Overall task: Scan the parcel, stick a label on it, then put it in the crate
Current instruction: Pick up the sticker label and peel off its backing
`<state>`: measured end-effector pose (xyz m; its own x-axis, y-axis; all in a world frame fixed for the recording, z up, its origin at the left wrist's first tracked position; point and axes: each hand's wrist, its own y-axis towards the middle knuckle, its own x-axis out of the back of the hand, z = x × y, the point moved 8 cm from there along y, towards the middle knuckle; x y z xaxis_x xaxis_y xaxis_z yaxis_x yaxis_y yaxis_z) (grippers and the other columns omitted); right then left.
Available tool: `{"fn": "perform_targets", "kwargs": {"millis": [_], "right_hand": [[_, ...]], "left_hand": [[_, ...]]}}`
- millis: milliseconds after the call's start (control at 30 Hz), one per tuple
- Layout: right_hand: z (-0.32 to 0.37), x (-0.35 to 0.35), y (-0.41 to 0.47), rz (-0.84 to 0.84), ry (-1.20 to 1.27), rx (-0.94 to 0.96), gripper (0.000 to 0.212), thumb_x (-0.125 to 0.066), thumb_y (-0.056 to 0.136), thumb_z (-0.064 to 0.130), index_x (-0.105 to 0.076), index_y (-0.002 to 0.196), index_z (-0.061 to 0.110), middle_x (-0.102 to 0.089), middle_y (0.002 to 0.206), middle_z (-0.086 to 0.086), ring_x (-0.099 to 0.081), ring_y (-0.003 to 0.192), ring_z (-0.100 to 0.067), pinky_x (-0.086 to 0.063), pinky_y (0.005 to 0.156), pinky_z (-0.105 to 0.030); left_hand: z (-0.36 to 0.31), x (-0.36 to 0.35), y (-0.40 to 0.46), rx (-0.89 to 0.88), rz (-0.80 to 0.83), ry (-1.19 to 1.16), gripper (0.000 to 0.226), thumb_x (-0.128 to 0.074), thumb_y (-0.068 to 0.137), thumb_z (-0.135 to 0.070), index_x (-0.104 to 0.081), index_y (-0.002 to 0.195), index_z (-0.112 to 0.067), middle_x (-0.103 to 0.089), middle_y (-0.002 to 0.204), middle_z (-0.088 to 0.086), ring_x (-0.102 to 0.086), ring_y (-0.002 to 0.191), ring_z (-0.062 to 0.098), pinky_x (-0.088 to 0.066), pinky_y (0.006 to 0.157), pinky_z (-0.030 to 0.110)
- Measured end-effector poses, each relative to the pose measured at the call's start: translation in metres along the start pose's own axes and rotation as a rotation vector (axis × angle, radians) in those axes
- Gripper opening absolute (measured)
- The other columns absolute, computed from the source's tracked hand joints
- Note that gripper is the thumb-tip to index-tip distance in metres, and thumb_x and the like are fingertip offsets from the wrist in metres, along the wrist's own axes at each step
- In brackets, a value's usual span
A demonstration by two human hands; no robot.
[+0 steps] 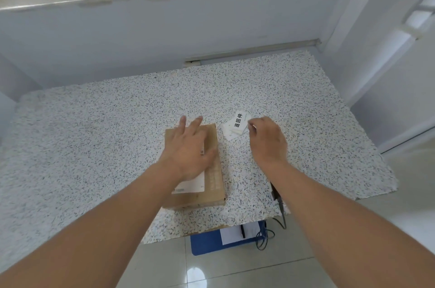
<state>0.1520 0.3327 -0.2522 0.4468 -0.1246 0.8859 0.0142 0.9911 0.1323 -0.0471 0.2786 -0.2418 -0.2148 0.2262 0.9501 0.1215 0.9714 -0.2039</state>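
**Flat carton pinned down while the label is picked up**

The parcel (202, 170) is a low, flat cardboard box lying at the centre of the frame on the speckled bench (94, 134), its near end close to the bench's front edge. It looks stiff and probably light; its broad top gives a firm face to press a sticker on, and its long side edges seem the natural hold for lifting it. The left hand (188, 151) lies on its top, fingers spread and grasping nothing. Just right of the box, the right hand (268, 139) pinches at the edge of the label (237, 124), a thin white slip with black characters among backing scraps; likely flimsy and prone to curling. Below the bench's front edge, lower centre, sits a blue crate (204, 245) with papers (235, 234) inside.
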Motion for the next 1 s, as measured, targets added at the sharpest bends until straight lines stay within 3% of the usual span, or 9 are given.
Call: {"fn": "perform_targets", "kwargs": {"millis": [100,233,333,400,500,633,733,833,1000], "right_hand": [[0.011,-0.026,0.024,0.151,-0.112,0.044,0.025,-0.058,0.101,-0.005,-0.075,0.112,0.009,-0.075,0.106,-0.008,-0.072,0.091,-0.026,-0.062,0.072,-0.038],[0.016,-0.061,0.050,0.270,-0.167,0.044,0.035,-0.059,0.093,-0.015,-0.074,0.113,0.009,-0.075,0.110,-0.010,-0.073,0.097,-0.027,-0.063,0.076,-0.040],[0.006,-0.086,0.059,0.325,-0.214,-0.007,0.017,-0.065,0.094,-0.008,-0.067,0.096,0.009,-0.067,0.087,-0.007,-0.061,0.068,-0.020,-0.044,0.051,-0.030],[-0.001,-0.095,0.061,0.313,-0.197,-0.046,0.022,-0.066,0.093,-0.007,-0.059,0.081,0.010,-0.059,0.076,-0.004,-0.050,0.058,-0.016,-0.033,0.046,-0.026],[-0.004,-0.098,0.061,0.276,-0.154,-0.041,0.035,-0.068,0.092,-0.005,-0.048,0.069,0.012,-0.054,0.069,-0.003,-0.047,0.053,-0.016,-0.031,0.045,-0.026],[0.009,-0.098,0.056,0.320,-0.183,0.035,0.035,-0.078,0.094,0.017,-0.050,0.073,0.011,-0.051,0.067,-0.003,-0.053,0.057,-0.019,-0.038,0.050,-0.030],[0.013,-0.096,0.053,0.325,-0.233,0.058,0.040,-0.075,0.094,0.005,-0.046,0.068,0.013,-0.049,0.067,-0.002,-0.046,0.053,-0.015,-0.029,0.043,-0.028],[0.014,-0.094,0.053,0.326,-0.233,0.038,0.033,-0.069,0.097,0.004,-0.052,0.070,0.013,-0.052,0.068,-0.002,-0.047,0.053,-0.016,-0.030,0.044,-0.027],[0.016,-0.081,0.050,0.269,-0.221,0.013,0.016,-0.063,0.096,-0.002,-0.067,0.092,0.012,-0.063,0.081,-0.004,-0.052,0.061,-0.021,-0.039,0.054,-0.030]], "left_hand": [[-0.005,0.005,0.026,-0.035,-0.017,0.043,0.059,-0.036,0.100,-0.053,-0.041,0.151,-0.024,-0.017,0.170,-0.001,-0.006,0.157,0.032,-0.015,0.122,0.055],[-0.003,-0.002,0.051,-0.069,-0.010,0.047,0.059,-0.039,0.100,-0.049,-0.043,0.151,-0.020,-0.024,0.168,0.004,-0.012,0.156,0.032,-0.011,0.125,0.051],[0.001,-0.007,0.064,-0.067,-0.010,0.028,0.058,-0.040,0.102,-0.046,-0.041,0.153,-0.020,-0.026,0.168,0.004,-0.014,0.156,0.031,-0.011,0.126,0.051],[0.004,-0.009,0.071,-0.066,0.001,0.026,0.057,-0.040,0.103,-0.046,-0.040,0.154,-0.020,-0.027,0.167,0.002,-0.015,0.156,0.029,-0.011,0.126,0.051],[0.006,-0.009,0.077,-0.059,-0.003,0.001,0.055,-0.040,0.104,-0.045,-0.043,0.153,-0.019,-0.034,0.164,0.001,-0.026,0.152,0.024,-0.018,0.124,0.051],[0.004,-0.010,0.078,-0.044,-0.003,-0.038,0.051,-0.041,0.105,-0.044,-0.050,0.146,-0.016,-0.046,0.154,0.002,-0.044,0.139,0.024,-0.032,0.117,0.047],[0.004,-0.012,0.078,-0.040,-0.004,-0.052,0.050,-0.040,0.104,-0.044,-0.052,0.144,-0.017,-0.049,0.150,0.002,-0.048,0.134,0.024,-0.038,0.113,0.047],[0.005,-0.012,0.078,-0.029,-0.010,-0.056,0.048,-0.040,0.104,-0.045,-0.054,0.142,-0.018,-0.052,0.147,0.001,-0.052,0.130,0.024,-0.042,0.109,0.046],[0.006,-0.013,0.072,-0.028,-0.041,-0.058,0.044,-0.040,0.104,-0.044,-0.061,0.132,-0.018,-0.059,0.133,0.001,-0.059,0.116,0.025,-0.049,0.098,0.045]]}}
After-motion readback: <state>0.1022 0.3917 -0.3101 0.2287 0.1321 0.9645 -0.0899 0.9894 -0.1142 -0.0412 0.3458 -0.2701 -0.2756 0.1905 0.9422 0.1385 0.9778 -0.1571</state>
